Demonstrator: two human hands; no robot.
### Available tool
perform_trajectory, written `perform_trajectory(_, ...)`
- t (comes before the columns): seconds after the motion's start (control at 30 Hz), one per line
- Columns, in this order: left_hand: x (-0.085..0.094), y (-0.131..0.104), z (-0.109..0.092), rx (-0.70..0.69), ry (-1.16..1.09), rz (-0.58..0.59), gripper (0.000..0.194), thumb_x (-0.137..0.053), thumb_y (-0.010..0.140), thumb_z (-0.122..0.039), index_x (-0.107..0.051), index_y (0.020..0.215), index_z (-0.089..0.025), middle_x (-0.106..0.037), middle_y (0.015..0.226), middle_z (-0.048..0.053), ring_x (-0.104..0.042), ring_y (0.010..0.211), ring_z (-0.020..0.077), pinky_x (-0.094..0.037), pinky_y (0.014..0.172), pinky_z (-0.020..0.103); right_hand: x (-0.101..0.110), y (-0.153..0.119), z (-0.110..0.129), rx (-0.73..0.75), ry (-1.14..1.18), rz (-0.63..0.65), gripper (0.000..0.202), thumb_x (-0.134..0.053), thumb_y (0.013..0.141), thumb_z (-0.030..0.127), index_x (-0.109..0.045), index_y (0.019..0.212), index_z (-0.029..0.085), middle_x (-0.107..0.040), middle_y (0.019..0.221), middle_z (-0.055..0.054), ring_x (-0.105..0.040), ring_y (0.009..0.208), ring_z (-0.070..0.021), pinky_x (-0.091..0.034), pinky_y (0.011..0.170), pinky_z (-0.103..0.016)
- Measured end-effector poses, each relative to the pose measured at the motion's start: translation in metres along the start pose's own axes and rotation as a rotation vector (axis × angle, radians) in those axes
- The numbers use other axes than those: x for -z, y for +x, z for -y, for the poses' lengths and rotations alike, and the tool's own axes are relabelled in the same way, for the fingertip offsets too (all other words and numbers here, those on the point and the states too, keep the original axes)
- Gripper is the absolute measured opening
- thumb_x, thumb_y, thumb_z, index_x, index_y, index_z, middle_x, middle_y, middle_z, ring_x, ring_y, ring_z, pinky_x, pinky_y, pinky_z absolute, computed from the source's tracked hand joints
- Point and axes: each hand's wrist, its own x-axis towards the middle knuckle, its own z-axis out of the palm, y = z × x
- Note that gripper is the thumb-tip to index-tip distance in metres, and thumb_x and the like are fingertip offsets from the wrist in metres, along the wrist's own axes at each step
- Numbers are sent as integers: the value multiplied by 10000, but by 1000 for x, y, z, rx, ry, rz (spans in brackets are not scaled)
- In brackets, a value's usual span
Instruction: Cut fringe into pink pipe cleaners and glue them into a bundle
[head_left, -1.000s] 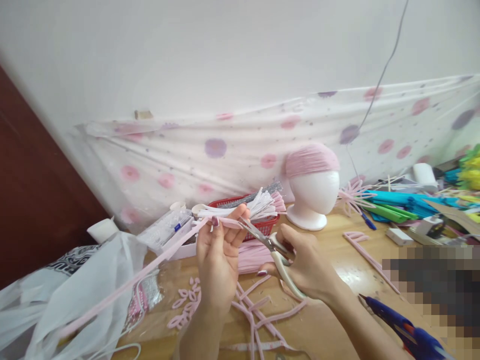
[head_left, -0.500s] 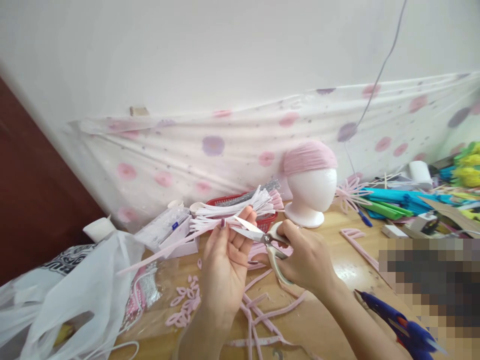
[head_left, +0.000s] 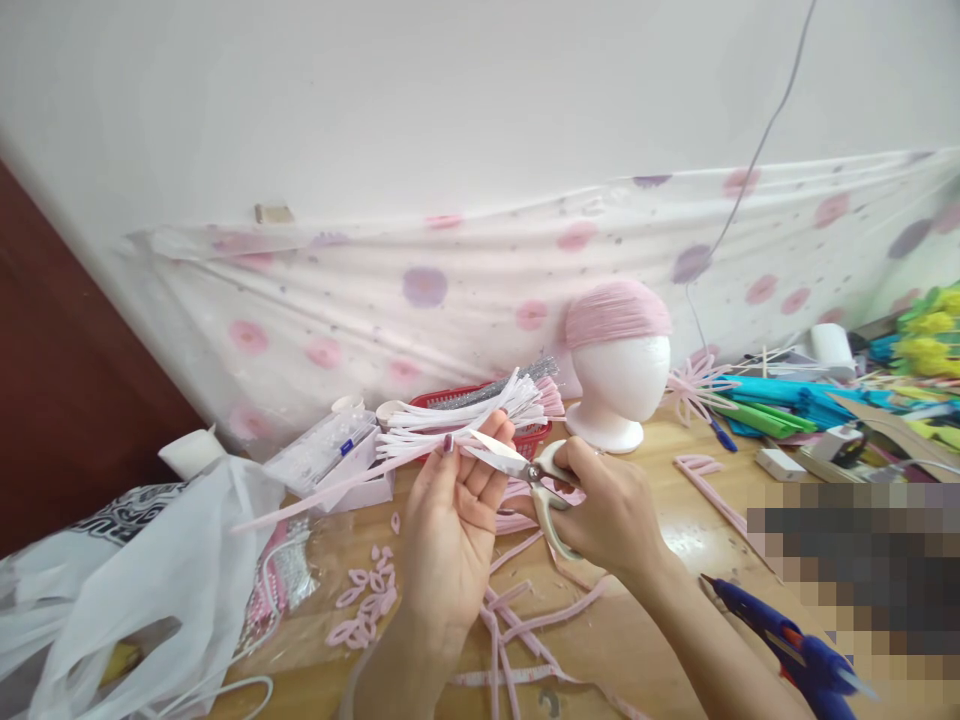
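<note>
Wooden tabletop (head_left: 615, 645) below — scissors (head_left: 533, 473) gape beside fuzzy pink strand (head_left: 322, 495).

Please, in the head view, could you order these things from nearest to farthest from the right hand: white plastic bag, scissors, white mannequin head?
1. Scissors, held in the right hand.
2. White mannequin head, behind the right hand.
3. White plastic bag, at the picture's left side, past the left hand.

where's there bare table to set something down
Bare wood shows between the foam head, the right hand and the bent pink stem; another patch lies between the right forearm and the glue gun. It is crowded around the red basket and the plastic bag.
</note>
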Motion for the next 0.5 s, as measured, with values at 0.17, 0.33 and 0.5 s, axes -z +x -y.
perform_trajectory(0.17, 0, 1, 0, 8, 3, -2, 243, -466, 955, -111, -707, 938, -83, -752, 1097, 160, -702, 1064, 223, -585, 907, 301, -1, -1, -2, -23, 37, -7, 370, -614, 815, 401, -312, 666, 246, -496, 479, 42, -443, 414, -107, -293, 458, -240)
perform_trajectory(0.33, 1, 3, 1, -51, 51, 11, 174, -522, 932, -159, -667, 840, -128, -781, 983, 143, -740, 963, 230, -590, 880, 350, 1, -1, -6, -78, 287, 31, 425, -658, 786, 486, -322, 698, 242, -449, 536, 70, -380, 448, -88, -301, 450, -212)
perform_trajectory(0.5, 2, 3, 1, -203, 151, 10, 96, -583, 895, -224, -644, 891, -150, -782, 976, 137, -725, 1006, 264, -534, 959, 420, 1, 1, -6, 21, 151, -10, 359, -631, 798, 483, -378, 745, 234, -504, 572, 50, -439, 464, -104, -334, 476, -219)
